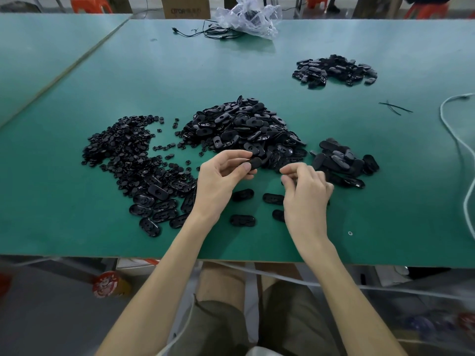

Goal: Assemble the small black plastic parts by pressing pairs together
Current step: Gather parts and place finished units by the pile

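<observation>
My left hand (pixel 221 176) pinches a black oval plastic part (pixel 255 162) between thumb and fingers, just in front of the big middle heap of oval parts (pixel 241 124). My right hand (pixel 305 188) hovers beside it with fingers curled and fingertips together; whether it holds a small piece is hidden. A heap of small round black parts (pixel 123 147) lies to the left. Several loose oval parts (pixel 243 220) lie on the green table (pixel 77 227) under my hands.
Another pile of oval parts (pixel 344 160) lies right of my right hand, and a further pile (pixel 334 70) sits at the back right. A clear plastic bag (pixel 249 19) with black cables lies at the far edge. A white cord (pixel 457 140) runs along the right side.
</observation>
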A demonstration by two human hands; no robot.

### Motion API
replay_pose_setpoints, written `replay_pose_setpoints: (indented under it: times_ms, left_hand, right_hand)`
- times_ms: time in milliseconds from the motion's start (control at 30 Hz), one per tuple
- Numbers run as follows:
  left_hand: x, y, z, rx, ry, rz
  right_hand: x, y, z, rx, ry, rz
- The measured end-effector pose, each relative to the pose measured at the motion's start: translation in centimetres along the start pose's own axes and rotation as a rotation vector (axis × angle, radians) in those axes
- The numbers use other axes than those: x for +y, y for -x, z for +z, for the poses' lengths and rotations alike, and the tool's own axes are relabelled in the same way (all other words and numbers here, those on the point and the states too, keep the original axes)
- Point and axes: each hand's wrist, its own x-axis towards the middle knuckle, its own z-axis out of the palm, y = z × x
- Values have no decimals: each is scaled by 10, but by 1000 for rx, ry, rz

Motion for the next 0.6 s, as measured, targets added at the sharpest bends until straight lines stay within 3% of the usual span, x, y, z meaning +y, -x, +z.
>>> replay_pose_setpoints:
  times_ms: [133, 367, 600]
  left_hand:
    - [1, 0, 2, -39, -30, -9]
    - [0, -2, 2, -71, -92, -30]
    - [1, 0, 3, -68, -88, -43]
  right_hand:
    - [-2, -3, -5, -16, -311, 43]
    - [-7, -1, -7, 16, -354, -62]
    - [-6, -1, -11, -8, -442, 5]
